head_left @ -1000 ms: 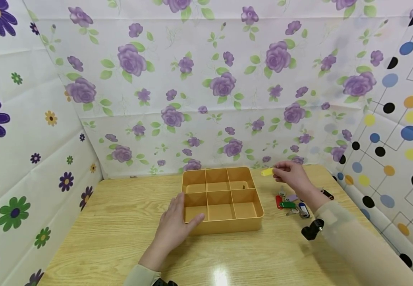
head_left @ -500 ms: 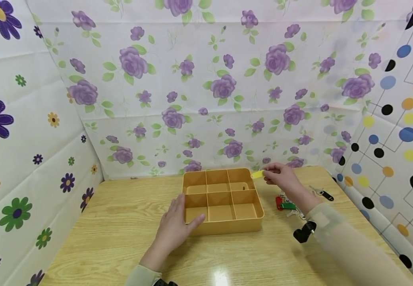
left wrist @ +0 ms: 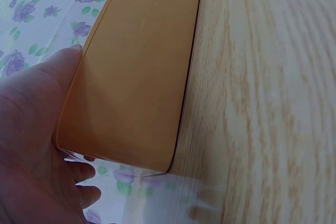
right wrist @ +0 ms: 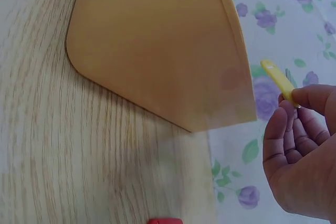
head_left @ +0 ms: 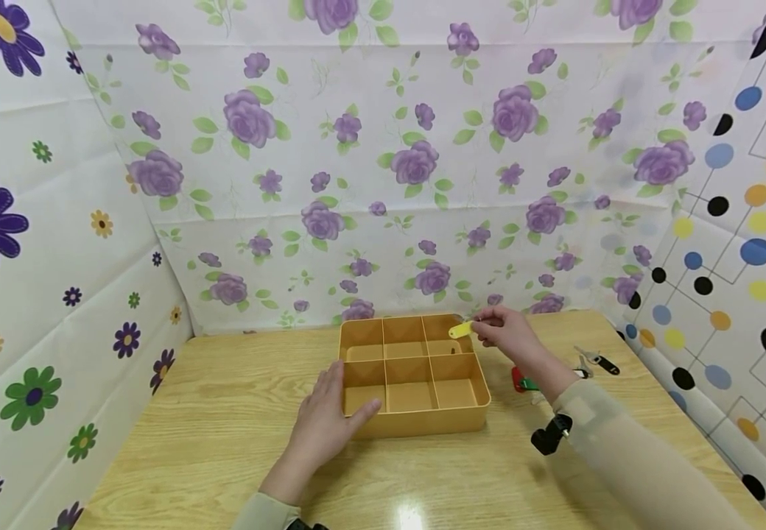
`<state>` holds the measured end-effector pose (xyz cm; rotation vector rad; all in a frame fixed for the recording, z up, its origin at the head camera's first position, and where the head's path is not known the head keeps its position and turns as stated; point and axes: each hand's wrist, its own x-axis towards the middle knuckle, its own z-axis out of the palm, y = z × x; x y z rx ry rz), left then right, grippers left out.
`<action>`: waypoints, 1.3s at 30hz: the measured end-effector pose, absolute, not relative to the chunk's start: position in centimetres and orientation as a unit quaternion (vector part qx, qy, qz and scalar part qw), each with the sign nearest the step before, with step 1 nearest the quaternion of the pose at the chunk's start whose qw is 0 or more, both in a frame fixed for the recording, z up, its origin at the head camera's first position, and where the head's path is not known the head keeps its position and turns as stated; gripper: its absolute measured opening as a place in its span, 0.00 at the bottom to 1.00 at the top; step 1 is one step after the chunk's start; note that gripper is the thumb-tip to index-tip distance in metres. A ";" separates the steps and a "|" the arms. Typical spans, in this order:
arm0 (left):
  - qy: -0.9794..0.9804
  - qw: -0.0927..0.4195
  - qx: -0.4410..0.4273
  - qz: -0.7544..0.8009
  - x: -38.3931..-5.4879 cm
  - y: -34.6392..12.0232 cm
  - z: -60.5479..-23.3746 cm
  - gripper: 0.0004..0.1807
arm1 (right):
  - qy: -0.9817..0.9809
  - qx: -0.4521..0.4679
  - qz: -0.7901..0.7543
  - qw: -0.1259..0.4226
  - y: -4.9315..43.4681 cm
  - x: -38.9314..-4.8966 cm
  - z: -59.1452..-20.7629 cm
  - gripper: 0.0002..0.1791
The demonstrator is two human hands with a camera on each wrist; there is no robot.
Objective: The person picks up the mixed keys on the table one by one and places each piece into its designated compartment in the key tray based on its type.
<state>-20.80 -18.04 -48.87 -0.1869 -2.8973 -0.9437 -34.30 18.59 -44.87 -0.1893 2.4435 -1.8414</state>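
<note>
A tan organizer box (head_left: 423, 422), divided into six-like rows of compartments, stands on the wooden table. My left hand (head_left: 322, 411) rests against its front left corner, fingers along the left side and thumb at the front rim. Between thumb and fingers, my right hand (head_left: 507, 337) pinches a yellow key tag (head_left: 460, 330) over the back right compartment. In the right wrist view the yellow tag sticks out past the thumb, above the rim level. A small dark spot shows on that compartment's inner wall.
Right of the box lie a red key tag (head_left: 518, 379) and a green key tag (head_left: 529, 384), partly hidden by the right arm. A black key tag (head_left: 607, 364) with keys lies farther right. Floral sheets stand behind the table.
My right hand has carried the yellow key tag leftward, from beside the box to over its back right compartment. My left hand has stayed at the box's corner.
</note>
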 end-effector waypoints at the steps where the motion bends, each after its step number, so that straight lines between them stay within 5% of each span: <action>1: -0.948 0.045 -0.061 -0.308 -20.8 -18.0 -48.9 0.63 | 0.796 -0.065 -0.600 0.039 18.4 -34.3 -44.9 0.18; 34: -0.948 0.042 -0.059 -0.310 -20.8 -18.0 -48.8 0.63 | 0.807 -0.075 -0.584 0.046 15.9 -34.2 -45.7 0.12; 39: -0.947 0.041 -0.058 -0.314 -20.8 -17.9 -48.9 0.63 | 0.805 -0.086 -0.585 0.049 16.1 -34.2 -46.0 0.20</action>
